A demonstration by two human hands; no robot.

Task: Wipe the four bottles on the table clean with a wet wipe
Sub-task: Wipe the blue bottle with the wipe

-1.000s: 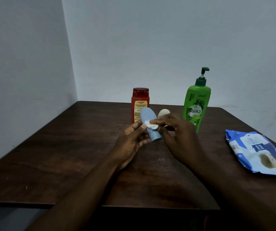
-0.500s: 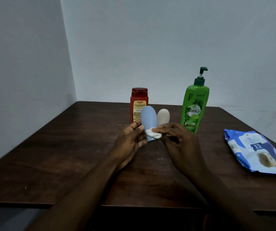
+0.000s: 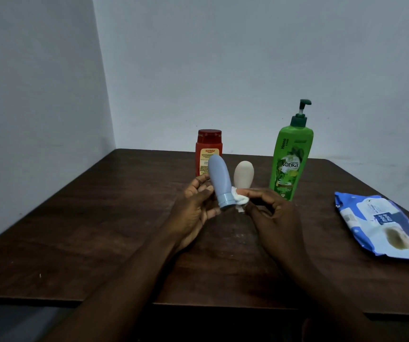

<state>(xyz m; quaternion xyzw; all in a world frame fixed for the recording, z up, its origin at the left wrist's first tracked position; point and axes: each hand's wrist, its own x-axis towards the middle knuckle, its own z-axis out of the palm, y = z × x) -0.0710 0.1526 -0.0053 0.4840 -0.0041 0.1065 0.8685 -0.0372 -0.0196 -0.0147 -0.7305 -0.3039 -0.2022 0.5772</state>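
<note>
Blue bottle [image 3: 219, 180], cap down, is gripped by the curled fingers of the left hand [image 3: 196, 208], left of the green Vatika pump bottle [image 3: 289, 159]. Bunched wet wipe [image 3: 240, 199] is pinched between thumb and forefinger of the right hand [image 3: 275, 218] and touches the cap. Beige bottle [image 3: 243, 174] and red bottle [image 3: 208, 150] are stood left of the pump bottle; wipes pack [image 3: 381, 225] is laid right of it.

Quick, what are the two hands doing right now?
Left hand: closed around the blue bottle, cap end down.
Right hand: pinching a wadded white wipe at that bottle's cap.

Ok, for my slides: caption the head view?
Left hand holds a blue bottle cap-down; right hand pinches a balled wet wipe at its cap.
</note>
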